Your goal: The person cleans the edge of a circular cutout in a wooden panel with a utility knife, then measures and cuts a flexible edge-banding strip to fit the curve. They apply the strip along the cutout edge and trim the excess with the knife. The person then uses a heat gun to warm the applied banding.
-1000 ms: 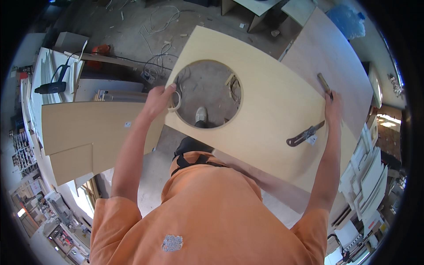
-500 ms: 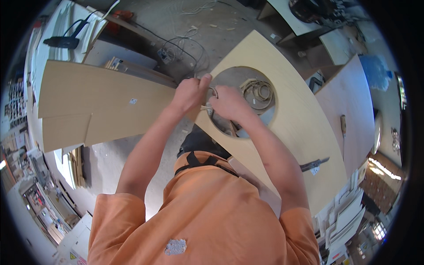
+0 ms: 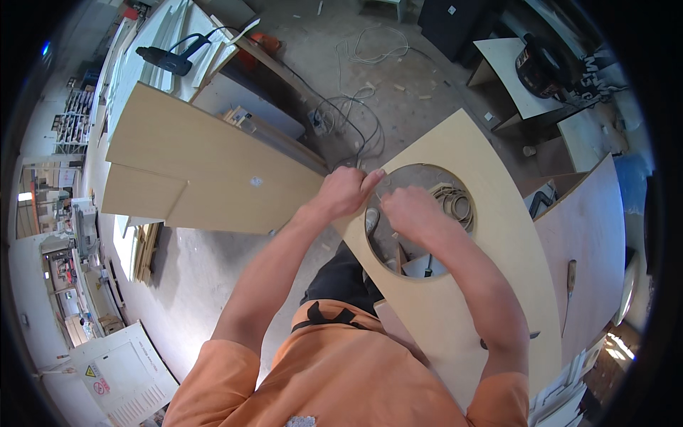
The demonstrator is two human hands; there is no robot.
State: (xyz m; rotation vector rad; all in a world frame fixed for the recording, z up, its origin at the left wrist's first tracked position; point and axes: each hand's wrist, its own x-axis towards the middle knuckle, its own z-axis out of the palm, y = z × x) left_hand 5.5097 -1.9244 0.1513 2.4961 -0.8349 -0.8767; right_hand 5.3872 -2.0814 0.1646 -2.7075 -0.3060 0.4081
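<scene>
A pale wooden board (image 3: 491, 235) with a large round cutout lies before me. My left hand (image 3: 348, 192) is closed at the cutout's far-left rim, thumb stretched toward my other hand; what its fingers hold is hidden. Just inside the opening, my right hand (image 3: 413, 212) is closed in a fist. A thin light strip (image 3: 379, 196) shows between the hands, pinched at the right fist. Through the cutout I see a coil of banding (image 3: 459, 205) and a dark-handled tool (image 3: 428, 269). My right forearm partly covers a dark tool (image 3: 533, 334) lying on the board.
Left of me are large tan panels (image 3: 213, 160) and a heat gun (image 3: 171, 60) on white boards. Cables (image 3: 348, 110) trail over the floor beyond. At right, a wooden-handled tool (image 3: 571, 274) rests on another panel (image 3: 590, 242); a black machine (image 3: 541, 71) stands farther back.
My view has shifted, so everything appears farther right and lower. The right fist has turned and pulled slightly away from the left hand, which stays at the rim.
</scene>
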